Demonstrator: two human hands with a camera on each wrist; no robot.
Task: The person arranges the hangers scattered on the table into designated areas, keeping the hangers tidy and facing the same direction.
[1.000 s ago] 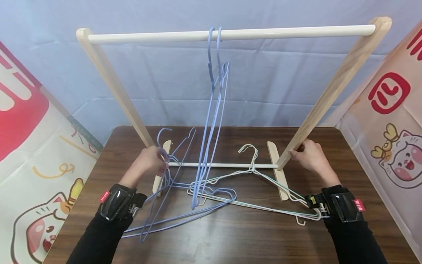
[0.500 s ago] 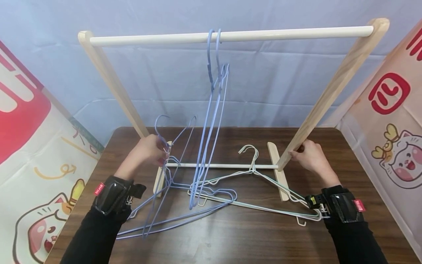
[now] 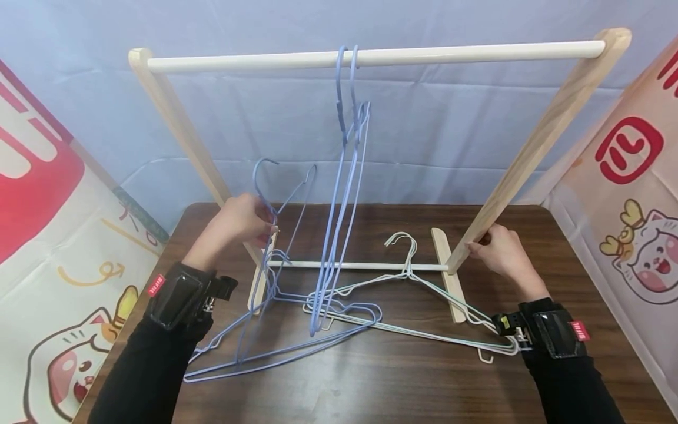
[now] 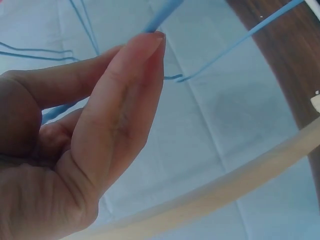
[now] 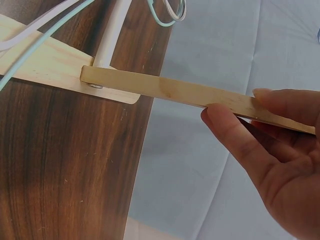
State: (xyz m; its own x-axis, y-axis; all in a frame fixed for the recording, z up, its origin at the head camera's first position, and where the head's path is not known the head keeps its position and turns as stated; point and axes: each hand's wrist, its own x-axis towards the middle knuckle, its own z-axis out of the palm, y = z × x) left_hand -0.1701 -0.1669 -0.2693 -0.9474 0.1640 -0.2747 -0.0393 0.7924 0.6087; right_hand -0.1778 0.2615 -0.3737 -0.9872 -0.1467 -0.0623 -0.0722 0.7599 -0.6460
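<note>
A pale blue cloth [image 3: 424,135] hangs behind the far edge of the desk [image 3: 381,383], which is dark brown with a wood grain. A pale wooden clothes rack [image 3: 184,131] stands on the desk toward that far edge, its white top rail [image 3: 450,55] above and its white lower rail [image 3: 381,266] close to the surface. Off-white and pale green hangers [image 3: 406,273] lie flat toward the desk's right edge, their hooks reaching past the lower rail. Two blue hangers, the hung pair [image 3: 339,227], are suspended side by side near the middle of the top rail. Further blue wire, the lying hangers [image 3: 296,298], is spread over the desk toward its left edge; their number cannot be told. One raised hanger [image 4: 166,15], also blue, is held near its neck by the left hand [image 3: 238,221], fingers clamped on the wire, hook uppermost, beside the rack's left side. The right hand [image 3: 500,250] grips the right upright [image 3: 537,147] low down, thumb and fingers clamped on its opposite edges.
</note>
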